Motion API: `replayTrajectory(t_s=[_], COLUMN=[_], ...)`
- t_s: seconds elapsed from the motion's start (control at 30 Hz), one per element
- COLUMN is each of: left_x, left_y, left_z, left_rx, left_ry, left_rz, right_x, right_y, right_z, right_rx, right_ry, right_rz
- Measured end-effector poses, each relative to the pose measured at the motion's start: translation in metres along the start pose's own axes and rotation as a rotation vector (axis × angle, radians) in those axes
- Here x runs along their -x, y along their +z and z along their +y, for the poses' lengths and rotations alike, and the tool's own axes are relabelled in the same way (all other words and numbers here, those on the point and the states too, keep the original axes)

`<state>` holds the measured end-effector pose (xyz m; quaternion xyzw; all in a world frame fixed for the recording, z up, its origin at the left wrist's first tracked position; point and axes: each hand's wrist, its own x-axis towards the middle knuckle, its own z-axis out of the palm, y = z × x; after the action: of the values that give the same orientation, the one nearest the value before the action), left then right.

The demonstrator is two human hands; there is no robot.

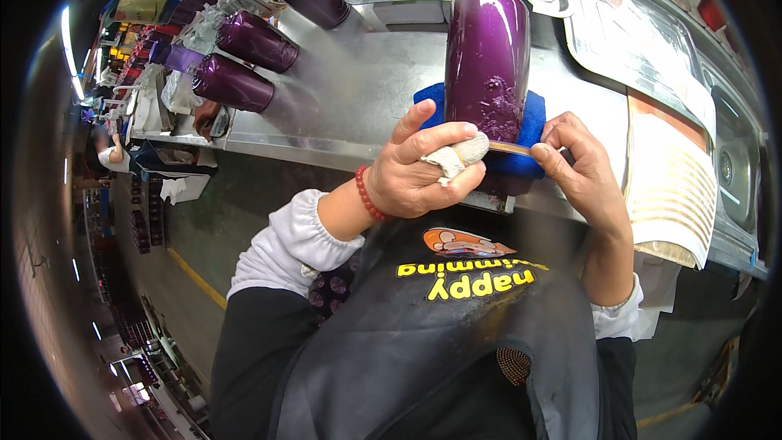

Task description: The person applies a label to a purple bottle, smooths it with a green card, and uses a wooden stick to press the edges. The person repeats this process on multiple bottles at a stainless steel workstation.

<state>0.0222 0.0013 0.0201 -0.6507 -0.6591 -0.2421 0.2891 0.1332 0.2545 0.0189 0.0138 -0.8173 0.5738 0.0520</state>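
Observation:
A glossy purple glass bottle (487,61) with a raised relief pattern near its base lies on a folded blue towel (533,111), its neck pointing away from me. A narrow gold strip (511,148) runs across the base end. My right hand (580,165) pinches the strip's right end between thumb and forefinger. At the strip's other end is my left hand (415,168), fingers spread, with one finger wrapped in whitish knit cloth (465,154) held by a band. That wrapped finger meets the strip by the base; its exact contact is hidden.
Several purple bottles (233,82) lie at the left of the metal table (360,91). A white sheet with gold stripes (672,214) hangs over the front edge at right. Clear plastic trays (635,43) stand behind. A person (116,153) is far left.

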Motion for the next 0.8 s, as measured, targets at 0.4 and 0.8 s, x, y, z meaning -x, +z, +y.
replayTrajectory(t_s=[0.4,0.8], left_x=[-0.013,0.009], left_y=[0.012,0.003], left_z=[-0.009,0.009], left_rx=[0.137,-0.008], left_ry=[-0.193,-0.155], left_rz=[0.025,0.071], right_x=[-0.004,0.001], right_y=[0.004,0.006], right_z=[-0.007,-0.006], right_rx=[0.053,0.112], right_ry=[-0.073,-0.089], right_rz=[0.032,0.109])
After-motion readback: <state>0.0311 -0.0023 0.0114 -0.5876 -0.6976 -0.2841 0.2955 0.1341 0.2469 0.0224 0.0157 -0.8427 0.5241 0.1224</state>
